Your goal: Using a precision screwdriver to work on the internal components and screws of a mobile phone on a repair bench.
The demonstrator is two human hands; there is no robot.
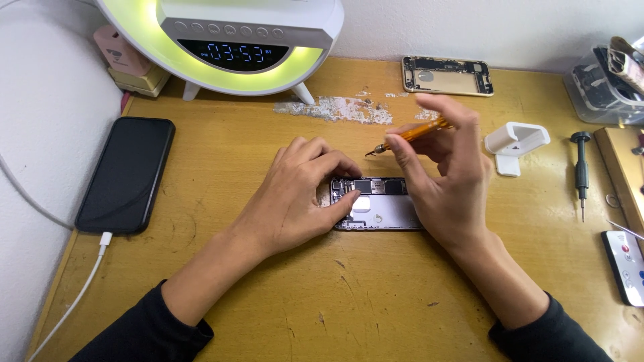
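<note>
An opened grey phone housing with exposed circuit parts [379, 204] lies flat near the middle of the scratched wooden table [282, 288]. The left hand [295, 194] rests on its left end, fingers curled down and pinching at something inside; what they grip cannot be told. The right hand [446, 174] grasps a slim orange-handled screwdriver [409, 136], its tip raised above the housing's upper edge. A black smartphone on a white cable [125, 174] lies by the left edge; a gold phone back shell [447, 75] sits at the far edge.
</note>
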